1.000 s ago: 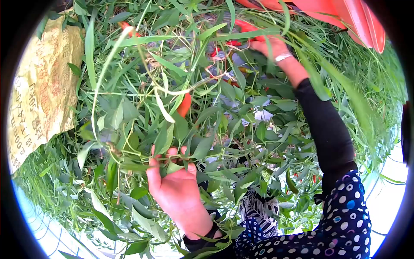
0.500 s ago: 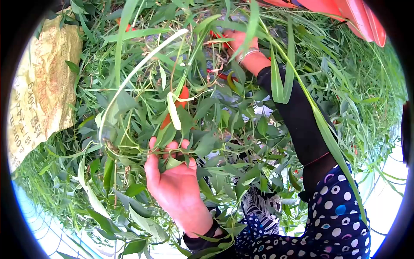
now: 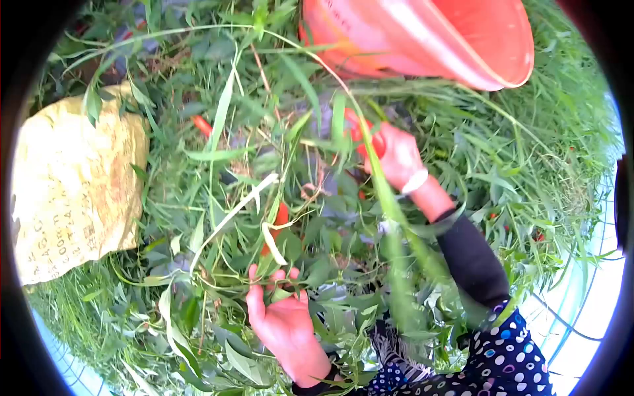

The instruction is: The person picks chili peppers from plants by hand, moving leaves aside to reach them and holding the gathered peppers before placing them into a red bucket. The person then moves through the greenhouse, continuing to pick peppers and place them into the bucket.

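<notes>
Well left of the red bucket [image 3: 409, 46] lies a printed yellow sack [image 3: 79, 191]. Below and left of the bucket, your left hand [image 3: 284, 330] curls around pepper stems [image 3: 224, 286], near one red chili [image 3: 282, 215]; just below the bucket, your right hand [image 3: 397, 158] grips red peppers [image 3: 378, 144].

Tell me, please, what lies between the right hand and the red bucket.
In the head view, mostly green grass lies between the right hand and the red bucket.
</notes>
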{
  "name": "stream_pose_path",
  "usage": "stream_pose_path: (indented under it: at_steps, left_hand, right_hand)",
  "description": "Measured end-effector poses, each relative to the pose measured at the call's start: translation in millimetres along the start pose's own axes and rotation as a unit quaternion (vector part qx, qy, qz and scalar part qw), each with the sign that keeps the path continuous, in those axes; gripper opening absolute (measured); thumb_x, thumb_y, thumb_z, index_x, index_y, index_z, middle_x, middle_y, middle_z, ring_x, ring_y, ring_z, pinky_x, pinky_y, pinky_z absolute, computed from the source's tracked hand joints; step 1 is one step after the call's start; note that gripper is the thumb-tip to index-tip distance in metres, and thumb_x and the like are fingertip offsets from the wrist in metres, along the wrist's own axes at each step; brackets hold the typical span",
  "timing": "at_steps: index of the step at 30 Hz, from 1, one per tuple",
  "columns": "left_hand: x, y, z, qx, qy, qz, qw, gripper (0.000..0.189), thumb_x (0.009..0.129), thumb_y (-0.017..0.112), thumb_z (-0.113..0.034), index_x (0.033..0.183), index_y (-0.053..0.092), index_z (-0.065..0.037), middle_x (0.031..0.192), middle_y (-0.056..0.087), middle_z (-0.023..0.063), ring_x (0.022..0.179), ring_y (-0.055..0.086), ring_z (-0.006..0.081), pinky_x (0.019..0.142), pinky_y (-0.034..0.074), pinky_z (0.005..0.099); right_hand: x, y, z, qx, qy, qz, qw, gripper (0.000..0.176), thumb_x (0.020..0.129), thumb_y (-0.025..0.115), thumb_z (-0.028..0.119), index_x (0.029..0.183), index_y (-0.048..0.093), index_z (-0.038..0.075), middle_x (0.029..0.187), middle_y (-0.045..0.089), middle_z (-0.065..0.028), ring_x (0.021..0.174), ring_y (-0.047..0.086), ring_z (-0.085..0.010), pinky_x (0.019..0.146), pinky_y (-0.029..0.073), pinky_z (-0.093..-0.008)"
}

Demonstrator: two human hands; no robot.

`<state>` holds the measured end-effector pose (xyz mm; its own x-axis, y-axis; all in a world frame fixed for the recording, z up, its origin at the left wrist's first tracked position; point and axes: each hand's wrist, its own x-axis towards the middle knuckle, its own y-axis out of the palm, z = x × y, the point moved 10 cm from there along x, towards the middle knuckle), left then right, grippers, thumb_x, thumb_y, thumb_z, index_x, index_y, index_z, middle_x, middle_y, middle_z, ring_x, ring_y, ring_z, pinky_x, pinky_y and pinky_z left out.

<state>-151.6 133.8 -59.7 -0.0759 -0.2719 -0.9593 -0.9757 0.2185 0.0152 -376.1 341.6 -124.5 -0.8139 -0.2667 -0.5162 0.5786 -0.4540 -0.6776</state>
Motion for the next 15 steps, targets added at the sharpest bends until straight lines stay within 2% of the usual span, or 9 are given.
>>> stream_pose_path:
  at_steps: [1, 2, 3, 7, 9, 11, 13, 14, 15]
  left_hand:
    - [-1.5, -0.4, 0.6, 0.010, -0.003, -0.007, 1.000, 0.028, 0.085, 0.052, -0.028, 0.109, 0.053, -0.014, 0.090, 0.057, 0.0052, 0.090, 0.053, 0.0274, 0.069, 0.044, 0.0372]
    - [-2.6, 1.9, 0.8, 0.013, 0.001, -0.007, 1.000, 0.028, 0.084, 0.052, -0.028, 0.109, 0.052, -0.015, 0.090, 0.057, 0.0057, 0.088, 0.053, 0.0270, 0.070, 0.043, 0.0372]
    - [-3.7, 4.1, 0.8, 0.011, 0.000, -0.001, 1.000, 0.028, 0.084, 0.052, -0.028, 0.109, 0.052, -0.015, 0.090, 0.057, 0.0057, 0.088, 0.053, 0.0270, 0.070, 0.043, 0.0372]
    - [-3.1, 6.0, 4.3, -0.004, -0.023, 0.025, 0.999, 0.026, 0.084, 0.053, -0.029, 0.107, 0.052, -0.016, 0.093, 0.059, 0.0088, 0.092, 0.054, 0.0287, 0.069, 0.043, 0.0350]
    - [-1.3, 14.2, 5.4, -0.012, -0.028, 0.078, 0.997, 0.025, 0.084, 0.053, -0.029, 0.105, 0.052, -0.016, 0.096, 0.060, 0.0095, 0.095, 0.053, 0.0288, 0.069, 0.042, 0.0346]
    - [-3.6, 17.0, 4.7, -0.007, -0.030, 0.067, 0.997, 0.026, 0.083, 0.054, -0.031, 0.104, 0.051, -0.016, 0.102, 0.058, 0.0097, 0.096, 0.052, 0.0282, 0.070, 0.041, 0.0362]
    - [-6.4, 19.2, -1.5, 0.020, -0.009, 0.038, 0.999, 0.041, 0.081, 0.056, -0.032, 0.118, 0.046, -0.017, 0.108, 0.055, 0.0091, 0.097, 0.051, 0.0255, 0.070, 0.038, 0.0347]
    - [-6.6, 23.3, -1.1, 0.019, -0.015, 0.054, 0.998, 0.044, 0.080, 0.057, -0.033, 0.120, 0.045, -0.017, 0.109, 0.053, 0.0072, 0.096, 0.049, 0.0231, 0.076, 0.034, 0.0369]
    - [-7.2, 26.4, 0.2, 0.022, -0.017, 0.054, 0.998, 0.044, 0.080, 0.057, -0.033, 0.120, 0.045, -0.017, 0.109, 0.053, 0.0072, 0.096, 0.049, 0.0231, 0.076, 0.034, 0.0369]
  right_hand:
    - [-7.9, -4.0, 4.5, 0.138, -0.056, -0.055, 0.987, 0.028, 0.073, 0.065, 0.011, 0.099, 0.058, 0.005, 0.083, 0.063, -0.0110, 0.073, 0.062, -0.0238, 0.068, 0.049, -0.0303]
    - [-16.7, -1.4, 1.1, 0.025, -0.014, -0.001, 1.000, 0.028, 0.073, 0.065, 0.012, 0.099, 0.057, 0.005, 0.083, 0.061, -0.0147, 0.075, 0.063, -0.0270, 0.069, 0.049, -0.0309]
    - [-24.1, -5.8, 10.1, 0.045, -0.057, -0.031, 0.997, 0.029, 0.061, 0.061, 0.010, 0.088, 0.053, 0.006, 0.076, 0.058, -0.0164, 0.071, 0.059, -0.0339, 0.063, 0.048, -0.0392]
    - [-51.8, -26.6, 21.5, -0.111, -0.053, -0.009, 0.992, 0.034, 0.060, 0.063, 0.013, 0.091, 0.052, 0.006, 0.078, 0.058, -0.0153, 0.070, 0.059, -0.0344, 0.062, 0.048, -0.0412]
    - [-67.7, -50.2, 13.2, -0.190, -0.024, -0.010, 0.981, 0.034, 0.061, 0.065, 0.016, 0.091, 0.052, 0.007, 0.079, 0.059, -0.0142, 0.070, 0.060, -0.0325, 0.061, 0.049, -0.0415]
    - [-83.8, -88.3, 14.9, -0.195, -0.033, -0.059, 0.978, 0.034, 0.061, 0.065, 0.014, 0.092, 0.053, 0.006, 0.080, 0.060, -0.0131, 0.071, 0.061, -0.0316, 0.061, 0.050, -0.0398]
    - [-104.9, -138.7, 37.0, -0.204, -0.073, -0.123, 0.968, 0.033, 0.062, 0.063, 0.009, 0.094, 0.055, 0.007, 0.081, 0.060, -0.0125, 0.073, 0.061, -0.0311, 0.063, 0.051, -0.0381]
    - [-109.2, -152.6, 17.1, -0.183, 0.022, -0.075, 0.980, 0.036, 0.062, 0.061, 0.006, 0.098, 0.057, 0.008, 0.083, 0.060, -0.0127, 0.074, 0.061, -0.0300, 0.067, 0.051, -0.0362]
    - [-112.0, -172.2, 28.3, -0.205, 0.005, -0.079, 0.976, 0.048, 0.062, 0.059, 0.004, 0.109, 0.056, 0.010, 0.087, 0.060, -0.0128, 0.077, 0.063, -0.0261, 0.072, 0.051, -0.0331]
